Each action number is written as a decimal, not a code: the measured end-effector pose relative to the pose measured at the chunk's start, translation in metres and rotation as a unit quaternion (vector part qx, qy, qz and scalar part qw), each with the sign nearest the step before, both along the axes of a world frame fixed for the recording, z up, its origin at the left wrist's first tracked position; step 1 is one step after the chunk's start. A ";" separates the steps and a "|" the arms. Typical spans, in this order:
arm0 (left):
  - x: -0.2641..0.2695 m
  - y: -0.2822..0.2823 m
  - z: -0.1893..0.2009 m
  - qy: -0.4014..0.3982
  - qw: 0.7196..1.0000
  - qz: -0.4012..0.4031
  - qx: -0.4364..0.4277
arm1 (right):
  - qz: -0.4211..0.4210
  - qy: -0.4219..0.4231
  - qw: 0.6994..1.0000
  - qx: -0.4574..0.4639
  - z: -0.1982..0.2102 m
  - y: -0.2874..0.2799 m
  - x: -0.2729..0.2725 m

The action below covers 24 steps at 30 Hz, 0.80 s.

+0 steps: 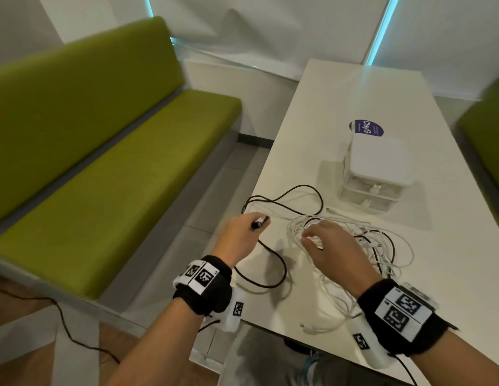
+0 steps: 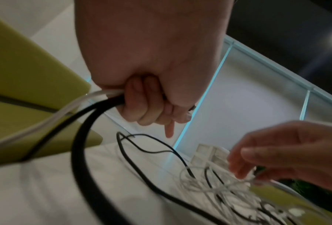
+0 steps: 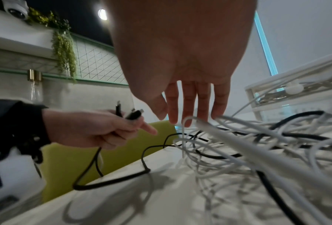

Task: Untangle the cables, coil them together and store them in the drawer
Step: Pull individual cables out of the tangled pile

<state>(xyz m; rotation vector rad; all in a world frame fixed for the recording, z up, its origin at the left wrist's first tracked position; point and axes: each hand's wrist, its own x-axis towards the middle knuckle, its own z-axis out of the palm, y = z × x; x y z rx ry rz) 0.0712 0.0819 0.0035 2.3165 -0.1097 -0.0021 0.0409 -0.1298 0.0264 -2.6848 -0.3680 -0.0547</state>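
Observation:
A tangle of white cables and a black cable lies on the white table. My left hand is at the table's left edge and grips the black cable's two plug ends together with a white cable; the plugs stick out above its fingers. My right hand hovers over the tangle with straight fingers, the tips touching a white loop. A small white drawer unit stands behind the tangle, both drawers shut.
A green bench runs along the table's left side, and another green seat sits at the right. A round blue sticker lies behind the drawer unit. One black cord trails on the floor.

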 end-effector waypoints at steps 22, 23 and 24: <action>0.064 -0.004 0.013 -0.007 0.966 0.030 0.257 | 0.019 0.063 0.998 -0.025 -0.032 -0.014 0.005; 0.066 0.008 0.019 -0.017 0.965 0.050 0.256 | 0.016 0.063 0.998 -0.021 -0.032 -0.014 0.005; 0.067 0.018 0.025 -0.029 0.964 0.068 0.255 | 0.015 0.064 0.998 -0.018 -0.032 -0.015 0.004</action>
